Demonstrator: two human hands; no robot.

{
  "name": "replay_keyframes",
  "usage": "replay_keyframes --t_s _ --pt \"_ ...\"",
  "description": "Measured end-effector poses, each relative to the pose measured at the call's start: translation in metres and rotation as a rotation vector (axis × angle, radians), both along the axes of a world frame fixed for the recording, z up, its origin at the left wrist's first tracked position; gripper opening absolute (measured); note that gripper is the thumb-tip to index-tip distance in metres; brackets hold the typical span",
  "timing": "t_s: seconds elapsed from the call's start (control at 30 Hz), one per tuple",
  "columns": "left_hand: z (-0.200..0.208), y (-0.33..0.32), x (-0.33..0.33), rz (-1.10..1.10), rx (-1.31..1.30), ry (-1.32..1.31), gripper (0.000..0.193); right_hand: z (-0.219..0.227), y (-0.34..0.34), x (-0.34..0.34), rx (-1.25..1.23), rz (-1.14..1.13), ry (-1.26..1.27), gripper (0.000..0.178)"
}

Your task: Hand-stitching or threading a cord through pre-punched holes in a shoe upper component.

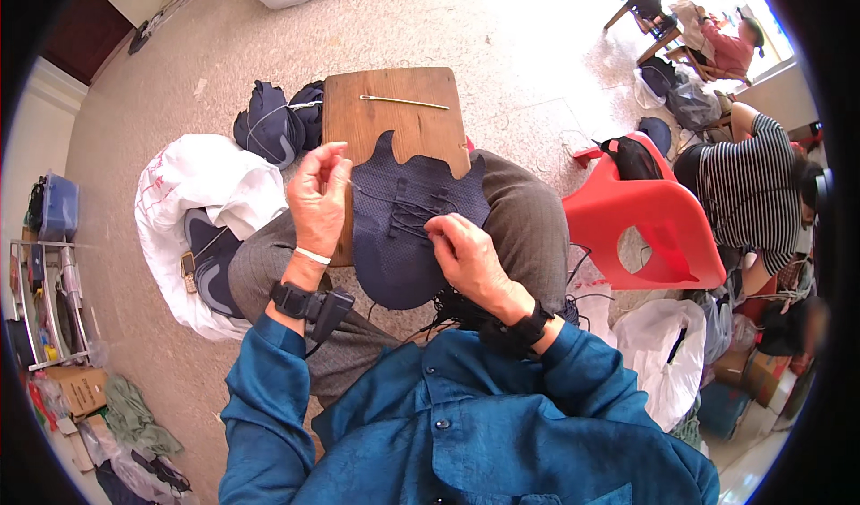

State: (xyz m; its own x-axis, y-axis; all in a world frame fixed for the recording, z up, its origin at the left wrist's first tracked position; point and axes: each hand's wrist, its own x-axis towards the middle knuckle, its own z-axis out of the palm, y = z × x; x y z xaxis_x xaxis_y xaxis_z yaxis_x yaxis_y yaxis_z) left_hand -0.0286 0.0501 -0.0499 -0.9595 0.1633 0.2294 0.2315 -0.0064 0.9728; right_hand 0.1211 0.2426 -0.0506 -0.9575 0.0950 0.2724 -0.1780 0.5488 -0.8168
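Observation:
A dark blue mesh shoe upper [394,263] lies flat across my lap and the near edge of a small wooden stool. Thin black lace [414,211] zigzags in rows over its middle. My left hand [320,202] is raised at the upper's left edge, thumb and fingers pinched on a thin strand that runs toward the lacing. On the right side of the lacing, my right hand [468,261] is closed, fingertips pinching the lace close to the fabric. A long metal needle-like tool [403,103] rests on the wooden stool [358,84].
Bundled dark uppers [269,124] lie left of the stool, beside a white sack [206,182] holding another dark piece. A red plastic chair [640,214] stands at my right, near a person in a striped top [748,178]. A white plastic bag [663,362] sits below it.

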Motion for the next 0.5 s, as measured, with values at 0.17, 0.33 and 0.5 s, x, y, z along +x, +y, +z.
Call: replay_keyframes --t_s 0.17,0.33,0.5 --pt "0.021 -0.009 0.008 0.087 -0.045 0.146 0.017 0.001 -0.001 0.011 0.08 -0.017 0.048 0.018" --pt "0.017 -0.003 0.041 -0.147 -0.051 -0.057 0.01 0.001 0.007 0.009 -0.054 -0.078 -0.075 0.021" --pt "-0.01 0.001 0.054 -0.227 -0.188 -0.108 0.007 0.008 0.012 0.004 -0.112 -0.138 -0.148 0.023"
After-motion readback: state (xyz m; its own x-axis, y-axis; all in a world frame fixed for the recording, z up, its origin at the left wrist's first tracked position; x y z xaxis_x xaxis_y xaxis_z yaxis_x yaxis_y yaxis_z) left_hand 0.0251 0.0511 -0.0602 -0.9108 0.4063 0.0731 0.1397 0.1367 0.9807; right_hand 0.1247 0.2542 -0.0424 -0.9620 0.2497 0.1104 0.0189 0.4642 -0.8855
